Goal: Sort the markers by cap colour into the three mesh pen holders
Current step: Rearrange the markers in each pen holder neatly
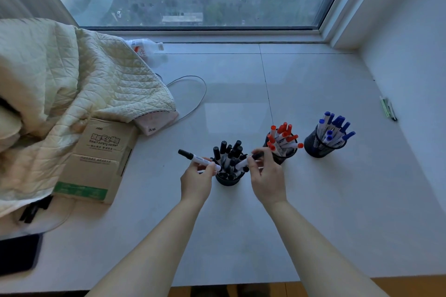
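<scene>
Fingers point(207, 164) of left hand point(195, 182) and right hand point(266, 179) each curled around one black-capped marker point(199, 160) above the black-marker holder point(229, 179)

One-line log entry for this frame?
left hand: holds black-capped marker | right hand: holds second black-capped marker | both over black mesh pen holder

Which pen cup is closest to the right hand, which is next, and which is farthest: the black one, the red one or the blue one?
From the right hand, in the head view:
1. Holder of black-capped markers, just to its left, right by the fingers.
2. Holder of red-capped markers, just beyond it and slightly right; close to call against the first.
3. Holder of blue-capped markers, farthest right.
</scene>
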Available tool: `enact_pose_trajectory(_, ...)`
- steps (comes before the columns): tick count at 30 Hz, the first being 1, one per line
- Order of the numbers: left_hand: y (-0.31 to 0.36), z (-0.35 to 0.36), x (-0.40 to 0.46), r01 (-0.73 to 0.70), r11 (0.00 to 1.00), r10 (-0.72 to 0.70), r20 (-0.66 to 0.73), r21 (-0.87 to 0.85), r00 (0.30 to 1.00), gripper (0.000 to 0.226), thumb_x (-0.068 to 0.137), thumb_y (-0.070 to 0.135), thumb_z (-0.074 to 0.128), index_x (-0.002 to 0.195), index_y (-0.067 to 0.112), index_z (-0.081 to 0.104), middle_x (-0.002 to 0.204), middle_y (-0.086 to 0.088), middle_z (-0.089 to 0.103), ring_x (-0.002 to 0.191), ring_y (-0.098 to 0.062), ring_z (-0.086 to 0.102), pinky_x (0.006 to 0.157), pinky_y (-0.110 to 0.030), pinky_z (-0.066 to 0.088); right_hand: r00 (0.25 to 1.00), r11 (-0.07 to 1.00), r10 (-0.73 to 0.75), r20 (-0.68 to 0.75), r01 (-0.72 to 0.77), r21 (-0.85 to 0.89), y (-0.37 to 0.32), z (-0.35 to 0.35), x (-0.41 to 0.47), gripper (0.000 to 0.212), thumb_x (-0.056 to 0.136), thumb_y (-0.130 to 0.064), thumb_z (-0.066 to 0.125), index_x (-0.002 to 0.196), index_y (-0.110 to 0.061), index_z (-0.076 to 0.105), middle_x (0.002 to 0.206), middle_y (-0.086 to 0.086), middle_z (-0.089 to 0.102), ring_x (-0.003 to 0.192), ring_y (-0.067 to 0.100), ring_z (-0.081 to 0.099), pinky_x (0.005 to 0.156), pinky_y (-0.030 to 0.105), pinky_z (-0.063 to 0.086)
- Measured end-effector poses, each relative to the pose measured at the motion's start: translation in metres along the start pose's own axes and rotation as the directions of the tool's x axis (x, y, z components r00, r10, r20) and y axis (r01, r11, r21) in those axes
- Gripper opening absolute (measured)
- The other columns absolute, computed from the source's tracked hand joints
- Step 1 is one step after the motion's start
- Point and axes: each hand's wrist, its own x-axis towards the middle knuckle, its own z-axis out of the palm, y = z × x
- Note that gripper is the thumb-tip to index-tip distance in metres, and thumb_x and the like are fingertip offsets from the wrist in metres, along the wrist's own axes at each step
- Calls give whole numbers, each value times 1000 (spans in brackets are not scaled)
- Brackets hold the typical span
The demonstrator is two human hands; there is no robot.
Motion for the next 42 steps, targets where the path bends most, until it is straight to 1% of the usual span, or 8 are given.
enact_pose_trajectory(6, 4, 2, 0, -39, 998, 39, -4, 52, 999, 16, 86, 25, 58, 73, 33, 63, 66, 20, 67, 86, -7, 66, 82, -34, 52, 988, 987, -35, 148, 57, -151, 6, 8, 3, 11, 88, -13, 59, 97, -9, 65, 96, 5, 57, 86, 20, 58, 73, 31, 50)
enact_pose_trajectory(10, 7, 1, -3, -83, 993, 87, -44, 86, 995, 11, 81, 24, 65, 80, 31, 56, 79, 10, 68, 79, -1, 65, 63, -22, 46, 971, 916, 47, 233, 51, -398, 11, 13, 10, 21, 90, -25, 56, 107, -18, 66, 99, 3, 55, 95, 18, 49, 71, 28, 44)
enact_pose_trajectory(13, 5, 0, -4, -103, 993, 106, -60, 59, 993, 12, 82, 24, 65, 84, 27, 53, 81, 7, 69, 82, -7, 68, 71, -31, 53, 944, 868, 142, 297, 25, -496, 13, 16, 12, 24, 91, -28, 54, 112, -23, 64, 100, 2, 51, 94, 17, 50, 68, 27, 42)
enact_pose_trajectory(19, 5, 0, -10, -228, 971, 234, -93, 66, 968, 10, 89, 23, 58, 80, 26, 60, 83, 3, 66, 78, -16, 69, 77, -41, 56, 979, 952, 52, 199, 11, -305, 16, 12, 3, 12, 87, -22, 59, 96, -14, 63, 90, 1, 61, 78, 19, 58, 66, 32, 48)
enact_pose_trajectory(22, 5, 2, -12, -322, 932, 339, -93, 165, 936, 7, 85, 18, 64, 82, 24, 64, 86, 3, 60, 77, -13, 66, 74, -20, 53, 992, 975, 59, 115, -32, -222, 17, 9, -4, 6, 85, -16, 61, 87, -11, 61, 79, 2, 64, 70, 18, 58, 66, 32, 49)
enact_pose_trajectory(25, 6, 3, -14, -412, 862, 443, -46, 295, 895, 8, 81, 17, 69, 82, 21, 62, 82, 6, 62, 71, -5, 61, 63, -7, 44, 992, 981, 99, 84, -83, -177, 16, 9, -5, 3, 85, -13, 61, 85, -10, 61, 77, 2, 64, 72, 19, 59, 67, 31, 48)
enact_pose_trajectory(29, 13, 8, -10, -527, 692, 563, 87, 493, 822, 14, 84, 22, 67, 94, 12, 69, 89, -2, 67, 70, -18, 62, 68, -30, 50, 982, 977, 165, 93, -150, -151, 16, 8, -4, 3, 85, -12, 60, 85, -10, 62, 77, 2, 64, 72, 19, 59, 69, 32, 49)
enact_pose_trajectory(42, -3, 20, 5, -421, 275, 402, 294, 864, 867, 25, 92, 40, 47, 106, 30, 66, 112, 2, 44, 103, -19, 41, 64, -27, 33, 961, 962, 235, 143, -209, -178, 16, 6, -1, 5, 85, -16, 61, 84, -12, 64, 80, 1, 66, 75, 19, 60, 72, 36, 52)
